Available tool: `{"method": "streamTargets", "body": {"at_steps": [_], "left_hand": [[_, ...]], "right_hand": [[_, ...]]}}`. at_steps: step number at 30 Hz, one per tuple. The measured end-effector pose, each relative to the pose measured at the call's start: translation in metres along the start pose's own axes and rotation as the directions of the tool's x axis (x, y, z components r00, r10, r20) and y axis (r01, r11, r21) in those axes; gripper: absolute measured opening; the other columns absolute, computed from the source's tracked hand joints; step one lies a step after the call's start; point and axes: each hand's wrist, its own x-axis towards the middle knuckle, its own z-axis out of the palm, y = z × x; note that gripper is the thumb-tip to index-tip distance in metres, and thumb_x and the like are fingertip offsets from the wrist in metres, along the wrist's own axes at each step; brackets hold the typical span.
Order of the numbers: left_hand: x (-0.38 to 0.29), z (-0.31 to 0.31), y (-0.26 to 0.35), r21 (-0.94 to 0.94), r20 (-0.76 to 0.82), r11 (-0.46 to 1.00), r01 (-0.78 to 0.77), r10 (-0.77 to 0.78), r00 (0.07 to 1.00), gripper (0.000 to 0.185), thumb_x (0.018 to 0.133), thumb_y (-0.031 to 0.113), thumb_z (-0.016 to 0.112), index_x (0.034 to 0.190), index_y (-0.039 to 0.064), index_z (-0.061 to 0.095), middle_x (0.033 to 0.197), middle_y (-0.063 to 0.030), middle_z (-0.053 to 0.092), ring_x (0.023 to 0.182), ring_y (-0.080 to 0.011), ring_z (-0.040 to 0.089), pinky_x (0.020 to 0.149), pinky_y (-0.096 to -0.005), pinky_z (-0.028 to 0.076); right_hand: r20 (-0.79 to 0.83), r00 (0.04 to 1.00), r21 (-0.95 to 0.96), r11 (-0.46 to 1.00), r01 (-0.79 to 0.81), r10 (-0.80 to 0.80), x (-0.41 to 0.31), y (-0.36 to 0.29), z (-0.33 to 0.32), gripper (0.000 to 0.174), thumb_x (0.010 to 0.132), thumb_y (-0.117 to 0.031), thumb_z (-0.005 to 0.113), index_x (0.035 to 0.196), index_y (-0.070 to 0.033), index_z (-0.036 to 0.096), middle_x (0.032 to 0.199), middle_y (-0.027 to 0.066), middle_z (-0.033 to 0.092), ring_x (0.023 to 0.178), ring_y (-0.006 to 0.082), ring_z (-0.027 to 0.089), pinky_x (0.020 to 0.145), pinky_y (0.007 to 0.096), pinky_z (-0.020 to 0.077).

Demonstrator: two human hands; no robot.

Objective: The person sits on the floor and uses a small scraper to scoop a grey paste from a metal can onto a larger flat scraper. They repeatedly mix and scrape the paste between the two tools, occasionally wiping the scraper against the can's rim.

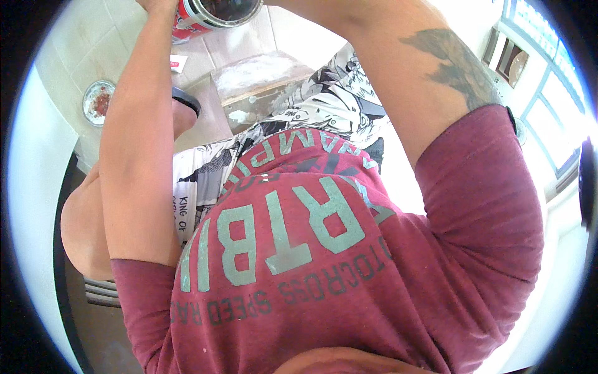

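A paint-type metal can [194,25] with a red and white label leans at the top edge. Its round mouth faces me and shows dark contents. Only the wrist end of my left hand [156,3] is in view, beside the can; its fingers are cut off by the frame, so any grip is hidden. My right forearm reaches across the top edge, right of the can, and that hand is out of view. Below the can, a small white tube or packet [177,63] with a red mark lies on the tiled floor [88,51].
A round shallow dish [98,104] with reddish and white residue sits on the floor at left. A foot in a black slipper [188,101] is near it. A low wooden stool or board [261,72] bears white smears. Windows [549,103] glare at right.
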Motion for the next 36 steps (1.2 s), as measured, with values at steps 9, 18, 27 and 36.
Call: {"method": "streamTargets", "body": {"at_steps": [9, 18, 27, 36], "left_hand": [[0.010, -0.014, 0.009, -0.530, 0.148, 0.758, 0.379, -0.358, 0.922, 0.053, 0.105, 0.042, 0.044, 0.086, -0.001, 0.068, 0.076, -0.0196, 0.073, 0.072, -0.0368, 0.071, 0.072, -0.0478, 0.056], [0.007, -0.024, 0.017, -0.586, 0.184, 0.686, 0.430, -0.404, 0.896, 0.051, 0.105, 0.041, 0.045, 0.086, -0.001, 0.068, 0.080, -0.0238, 0.071, 0.080, -0.0432, 0.069, 0.077, -0.0513, 0.054], [0.005, 0.005, -0.008, -0.271, 0.034, 0.947, 0.175, -0.173, 0.984, 0.046, 0.103, 0.040, 0.047, 0.102, -0.001, 0.066, 0.099, -0.0290, 0.065, 0.090, -0.0508, 0.063, 0.081, -0.0574, 0.050], [0.006, 0.001, -0.001, -0.361, 0.006, 0.889, 0.280, -0.298, 0.955, 0.054, 0.104, 0.043, 0.046, 0.090, -0.004, 0.067, 0.090, -0.0312, 0.069, 0.090, -0.0514, 0.065, 0.084, -0.0568, 0.049]], "right_hand": [[0.017, 1.000, 0.069, 0.998, -0.016, 0.015, 0.019, 0.000, -0.002, 0.028, 0.091, -0.019, 0.060, 0.111, -0.005, 0.075, 0.117, 0.0179, 0.074, 0.105, 0.0327, 0.072, 0.092, 0.0455, 0.0562], [0.013, 1.000, 0.079, 0.997, 0.006, -0.007, 0.020, -0.024, -0.015, 0.029, 0.091, -0.019, 0.060, 0.112, -0.005, 0.075, 0.118, 0.0181, 0.074, 0.105, 0.0329, 0.072, 0.092, 0.0455, 0.0564], [0.033, 0.999, 0.098, 0.995, 0.012, -0.015, 0.019, -0.030, -0.011, 0.029, 0.091, -0.019, 0.060, 0.112, -0.005, 0.075, 0.118, 0.0182, 0.074, 0.106, 0.0331, 0.072, 0.092, 0.0455, 0.0565], [0.041, 0.999, 0.130, 0.991, 0.022, -0.027, 0.040, -0.029, -0.024, 0.030, 0.091, -0.019, 0.061, 0.113, -0.005, 0.074, 0.118, 0.0184, 0.074, 0.106, 0.0333, 0.072, 0.092, 0.0455, 0.0566]]}}
